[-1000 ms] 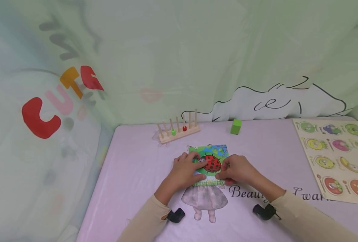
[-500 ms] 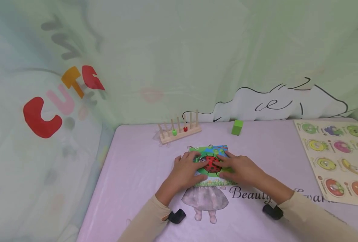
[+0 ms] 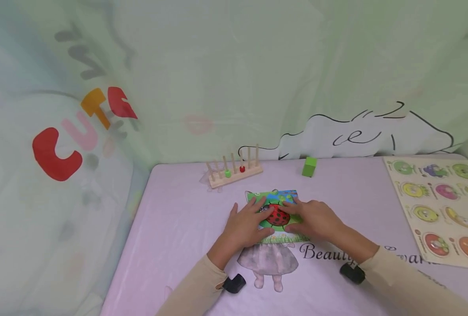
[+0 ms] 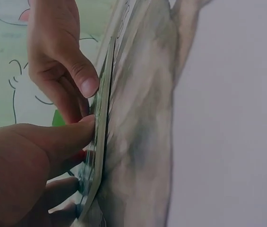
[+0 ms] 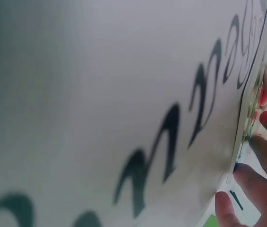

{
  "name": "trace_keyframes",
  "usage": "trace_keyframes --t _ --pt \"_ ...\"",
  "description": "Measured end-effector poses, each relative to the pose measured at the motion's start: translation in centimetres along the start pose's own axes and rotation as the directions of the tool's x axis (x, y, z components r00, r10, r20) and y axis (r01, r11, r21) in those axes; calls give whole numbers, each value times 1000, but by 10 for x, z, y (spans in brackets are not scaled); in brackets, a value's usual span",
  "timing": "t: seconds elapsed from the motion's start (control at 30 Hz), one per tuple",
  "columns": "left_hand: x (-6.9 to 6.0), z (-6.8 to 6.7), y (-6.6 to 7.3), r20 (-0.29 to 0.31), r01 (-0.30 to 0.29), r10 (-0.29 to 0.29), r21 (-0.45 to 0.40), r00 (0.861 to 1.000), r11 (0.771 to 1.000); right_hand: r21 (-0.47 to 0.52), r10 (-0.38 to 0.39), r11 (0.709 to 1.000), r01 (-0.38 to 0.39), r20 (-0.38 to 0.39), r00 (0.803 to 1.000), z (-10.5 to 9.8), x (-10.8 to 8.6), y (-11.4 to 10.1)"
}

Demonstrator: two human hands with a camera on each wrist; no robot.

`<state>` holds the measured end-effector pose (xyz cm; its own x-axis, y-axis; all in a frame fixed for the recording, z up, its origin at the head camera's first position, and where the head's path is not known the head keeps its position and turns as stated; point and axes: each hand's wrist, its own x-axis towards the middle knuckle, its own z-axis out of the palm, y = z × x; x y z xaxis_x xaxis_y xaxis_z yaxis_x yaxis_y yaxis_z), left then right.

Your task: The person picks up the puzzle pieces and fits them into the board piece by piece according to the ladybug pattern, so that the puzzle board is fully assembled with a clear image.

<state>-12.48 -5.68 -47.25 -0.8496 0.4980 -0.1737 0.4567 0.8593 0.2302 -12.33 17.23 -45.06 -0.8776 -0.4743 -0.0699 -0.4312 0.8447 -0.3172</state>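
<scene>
A flat puzzle board with a red ladybug picture (image 3: pixel 278 217) lies on the table in the head view. My left hand (image 3: pixel 243 224) rests on its left part, fingers spread and fairly straight. From the right, my right hand (image 3: pixel 320 220) lies over the board with extended fingertips touching the ladybug; it covers much of the right edge. In the left wrist view, the thumb of my left hand (image 4: pixel 17 165) touches the top of the board (image 4: pixel 104 123), seen edge-on. The right wrist view shows the spread fingers of my right hand (image 5: pixel 263 179) against the board's surface.
Behind the board stands a wooden peg rack (image 3: pixel 235 175) with a green and a red bead. A green block (image 3: pixel 309 166) sits to its right. A wooden fruit puzzle board (image 3: pixel 423 228) lies at the far right. Printed curtains (image 3: pixel 226 87) hang behind the table.
My right hand's bunched fingers have left the board's right edge, spread out and come down on the ladybug. The left hand has shifted slightly right, its fingers straighter. The board stays about in place.
</scene>
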Motion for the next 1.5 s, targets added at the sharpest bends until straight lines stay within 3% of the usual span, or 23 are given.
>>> trace_keyframes --t 0.2,0.53,0.77,1.07,1.5 --pt "1 0 1 -9 -2 2 -9 1000 1000 -31 -17 999 16 -23 1000 1 1 2" --pt "1 0 1 -35 -7 8 36 999 999 -3 -82 997 82 5 997 0 3 8" --pt "3 -1 0 -40 -8 8 13 999 1000 -40 -12 999 15 72 997 -3 10 11" --pt "4 2 2 -63 18 -21 -52 998 998 -52 68 997 -63 99 993 -3 15 9" --pt "5 1 3 -45 27 -27 11 999 1000 -59 20 998 -13 115 993 -6 13 12"
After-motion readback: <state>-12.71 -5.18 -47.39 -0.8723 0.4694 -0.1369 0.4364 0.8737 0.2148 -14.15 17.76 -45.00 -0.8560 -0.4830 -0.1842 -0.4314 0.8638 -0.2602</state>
